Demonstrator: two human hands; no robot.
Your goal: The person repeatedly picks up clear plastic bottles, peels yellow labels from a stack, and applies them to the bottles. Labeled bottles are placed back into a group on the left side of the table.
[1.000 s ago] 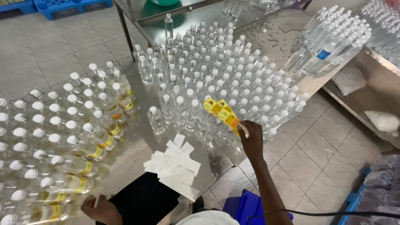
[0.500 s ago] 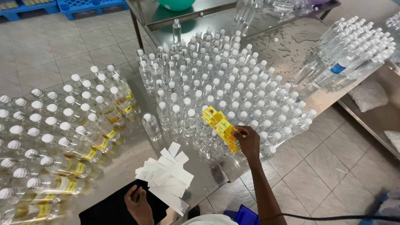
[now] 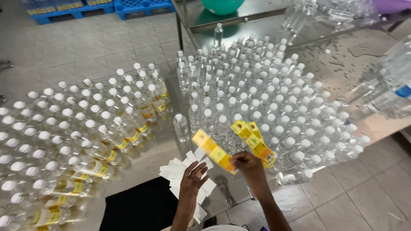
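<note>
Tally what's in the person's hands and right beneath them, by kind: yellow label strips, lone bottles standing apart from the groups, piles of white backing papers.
Yellow label strips: 2, one by the left hand, one held in the right hand
Lone clear bottle between the groups: 1
Pile of white backing papers: 1
Total: 4
</note>
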